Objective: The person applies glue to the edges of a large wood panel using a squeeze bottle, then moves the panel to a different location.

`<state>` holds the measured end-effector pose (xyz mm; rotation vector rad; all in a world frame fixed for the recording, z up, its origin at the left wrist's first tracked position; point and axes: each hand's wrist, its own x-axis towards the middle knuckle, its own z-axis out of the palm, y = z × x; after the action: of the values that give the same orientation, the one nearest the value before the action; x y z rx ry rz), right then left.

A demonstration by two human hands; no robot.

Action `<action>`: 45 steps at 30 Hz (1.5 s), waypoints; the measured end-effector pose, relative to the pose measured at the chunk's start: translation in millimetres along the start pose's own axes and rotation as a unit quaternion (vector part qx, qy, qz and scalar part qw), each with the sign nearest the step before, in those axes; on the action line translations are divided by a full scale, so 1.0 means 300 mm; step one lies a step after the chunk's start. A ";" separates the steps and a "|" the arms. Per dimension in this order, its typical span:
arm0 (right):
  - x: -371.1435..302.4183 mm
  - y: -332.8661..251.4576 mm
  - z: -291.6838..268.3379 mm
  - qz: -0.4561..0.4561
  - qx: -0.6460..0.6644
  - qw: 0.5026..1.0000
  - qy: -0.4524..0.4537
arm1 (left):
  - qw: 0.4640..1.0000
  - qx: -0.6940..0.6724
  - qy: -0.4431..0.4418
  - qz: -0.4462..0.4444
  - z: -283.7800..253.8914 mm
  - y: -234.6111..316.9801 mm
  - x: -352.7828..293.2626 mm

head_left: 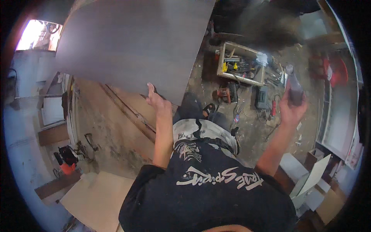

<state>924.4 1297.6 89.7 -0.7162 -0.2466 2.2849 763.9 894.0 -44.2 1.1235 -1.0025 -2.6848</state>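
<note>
A large flat board [135, 42], dark grey and smooth, fills the upper left of the head view. My left hand [157, 101] grips its near edge, thumb on the upper face and the other fingers hidden beneath it. Out to the right, my right hand [293, 110] is wrapped round a dark, bottle-shaped object [295, 86] with a narrower, paler end pointing away from me. Its exact kind is too blurred to tell. The two hands are well apart, and the object does not touch the board.
A wooden crate of tools [242, 79] lies on the floor ahead, with a dark case [262, 97] near it. A red chair [337, 71] stands far right. Loose panels [309, 178] lean at lower right; a pale board [96, 199] lies at lower left.
</note>
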 end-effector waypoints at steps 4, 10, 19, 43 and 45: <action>0.097 0.089 0.101 0.041 -0.011 0.999 -0.023 | 0.999 0.008 -0.036 -0.013 0.105 -0.021 -0.006; 0.181 0.223 0.193 0.014 0.009 1.000 -0.004 | 0.983 0.150 0.106 0.001 0.247 -0.079 0.067; 0.180 0.400 0.257 -0.050 -0.037 0.997 0.037 | 0.978 0.203 0.034 -0.033 0.334 -0.097 0.090; -0.027 0.362 -0.058 -0.025 0.015 0.998 0.058 | 0.940 0.298 -0.155 -0.064 0.031 0.138 0.046; -0.044 0.374 -0.049 -0.046 -0.004 0.996 0.082 | 0.940 0.295 -0.154 -0.072 -0.004 0.133 0.040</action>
<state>875.0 1206.6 41.7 -0.8744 -0.2079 2.1248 748.6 858.5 -28.5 0.8654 -1.9464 -2.8089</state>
